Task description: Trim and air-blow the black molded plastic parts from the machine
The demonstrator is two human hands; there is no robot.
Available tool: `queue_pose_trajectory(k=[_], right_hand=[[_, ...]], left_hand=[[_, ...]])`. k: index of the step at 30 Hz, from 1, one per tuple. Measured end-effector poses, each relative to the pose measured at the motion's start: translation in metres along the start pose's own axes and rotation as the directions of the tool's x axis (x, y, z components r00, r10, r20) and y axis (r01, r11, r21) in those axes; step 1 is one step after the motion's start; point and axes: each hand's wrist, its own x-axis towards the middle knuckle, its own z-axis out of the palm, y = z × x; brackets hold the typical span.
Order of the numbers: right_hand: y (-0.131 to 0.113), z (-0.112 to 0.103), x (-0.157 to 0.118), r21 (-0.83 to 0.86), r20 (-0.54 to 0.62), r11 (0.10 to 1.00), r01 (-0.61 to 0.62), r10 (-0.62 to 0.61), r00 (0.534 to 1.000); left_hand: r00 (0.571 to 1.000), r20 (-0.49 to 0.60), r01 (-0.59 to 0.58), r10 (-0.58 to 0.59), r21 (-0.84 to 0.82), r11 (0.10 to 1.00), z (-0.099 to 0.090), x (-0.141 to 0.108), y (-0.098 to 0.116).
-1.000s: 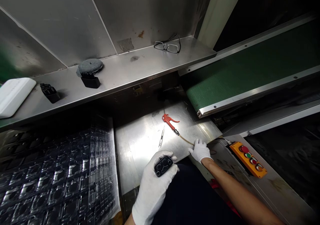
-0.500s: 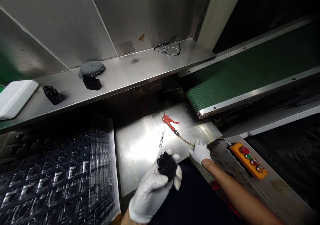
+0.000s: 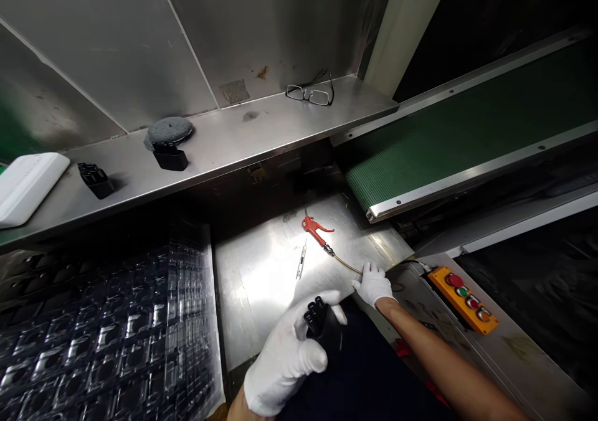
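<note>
My left hand, in a white glove, grips a black plastic piece with several short round prongs along one end. It is held low in front of my body, over the near edge of the metal table. My right hand, gloved too, lies flat at the table's right edge, fingers stretched out. Beside its fingertips runs the thin hose of a red air blow gun; the hose's end is lost at the hand. A slim silver cutter knife lies left of the blow gun.
Stacked clear plastic trays fill the left. On the metal shelf are a white box, two similar black pieces, a grey pad and glasses. At right are a green conveyor belt and an orange button box.
My left hand has turned and shifted slightly right and down, tilting the black piece so that its prongs show more. My right hand stays in place on the table edge.
</note>
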Motion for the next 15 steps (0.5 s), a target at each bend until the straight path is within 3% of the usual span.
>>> queue_pose_trajectory(k=[5,9,15], right_hand=[[0.0,0.0,0.0,-0.001,-0.007,1.0,0.008,-0.008,1.0],[-0.001,0.0,-0.001,0.001,-0.013,1.0,0.012,-0.012,1.0],[-0.002,-0.006,-0.004,0.023,0.014,1.0,0.018,-0.019,1.0]], left_hand=[[0.977,-0.213,0.046,-0.025,0.098,0.994,0.002,0.004,0.003],[0.985,-0.174,0.005,0.013,0.102,0.995,-0.004,0.006,-0.004],[0.993,-0.085,-0.086,0.08,-0.073,0.994,-0.012,0.008,-0.013]])
